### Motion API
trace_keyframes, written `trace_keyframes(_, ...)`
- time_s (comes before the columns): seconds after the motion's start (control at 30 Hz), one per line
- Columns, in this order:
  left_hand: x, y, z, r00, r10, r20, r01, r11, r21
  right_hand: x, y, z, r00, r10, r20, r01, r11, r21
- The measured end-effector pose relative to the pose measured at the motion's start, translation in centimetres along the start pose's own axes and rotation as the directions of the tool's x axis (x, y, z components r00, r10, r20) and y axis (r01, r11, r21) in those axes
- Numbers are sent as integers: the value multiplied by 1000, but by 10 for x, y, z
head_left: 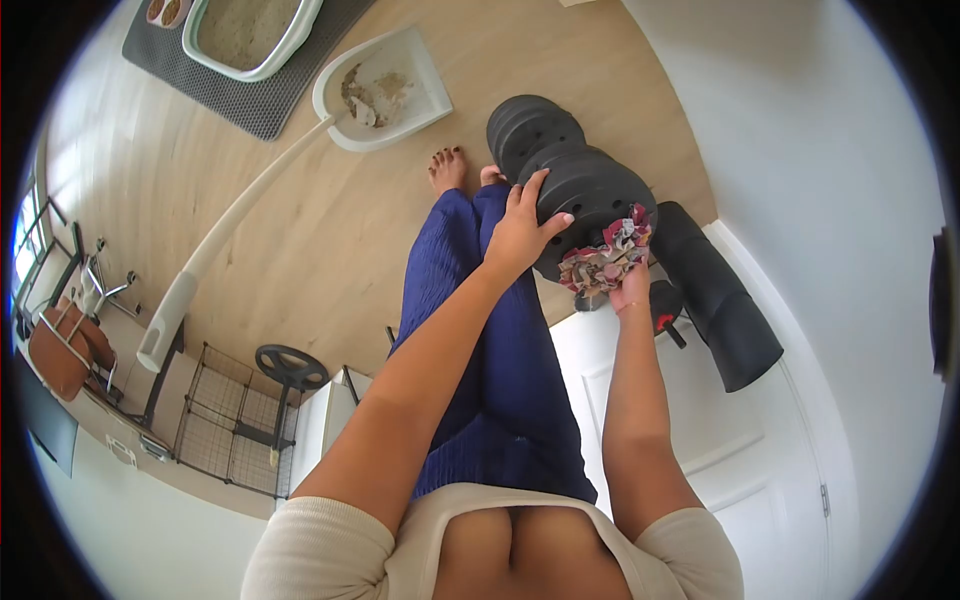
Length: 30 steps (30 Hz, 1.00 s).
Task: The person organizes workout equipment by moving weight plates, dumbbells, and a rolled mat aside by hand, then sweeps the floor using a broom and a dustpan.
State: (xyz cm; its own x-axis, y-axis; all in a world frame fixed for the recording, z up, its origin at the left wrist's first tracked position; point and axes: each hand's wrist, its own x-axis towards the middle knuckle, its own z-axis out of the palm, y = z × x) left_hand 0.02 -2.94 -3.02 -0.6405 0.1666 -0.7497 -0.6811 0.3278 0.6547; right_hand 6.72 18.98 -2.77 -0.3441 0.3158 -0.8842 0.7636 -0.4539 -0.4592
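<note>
My left hand (522, 232) rests on a stack of black weight plates (590, 178), its fingers and thumb spread over the nearest plate. My right hand (630, 288) is closed on a bunched, ruffled cloth (606, 262) in red, grey and cream. The cloth lies against the near face of the plates, which have round holes in them. The ends of my right fingers are partly hidden by the cloth.
A black roll (715, 295) lies beside the plates by the white door (720, 450). Ahead, a long-handled dustpan (425, 85) holds debris, near a litter tray (290, 55) on a grey mat (255, 105). A wire rack (225, 420) stands at left.
</note>
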Motion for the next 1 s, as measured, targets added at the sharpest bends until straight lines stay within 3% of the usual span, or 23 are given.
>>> trace_keyframes(0.3,36,43,-13,999,0,50,-1,999,36,19,-39,14,998,-50,36,49,998,35)
trace_keyframes(0.4,51,58,-18,999,33,-16,-32,997,74,31,-53,24,993,-115,29,113,992,59)
trace_keyframes(0.6,108,99,-9,959,267,-91,-252,957,146,82,-117,28,973,-212,94,204,975,82)
trace_keyframes(0.67,124,127,-9,954,281,-100,-267,954,132,101,-143,30,961,-241,137,232,970,78)
trace_keyframes(0.73,146,148,-6,943,312,-111,-307,950,63,109,-175,36,943,-329,55,332,941,-59)
trace_keyframes(0.9,164,186,3,940,309,-145,-288,946,149,147,-240,39,975,-193,107,192,981,15)
trace_keyframes(1.0,171,194,14,933,297,-203,-286,955,84,146,-243,35,984,-122,127,119,992,36)
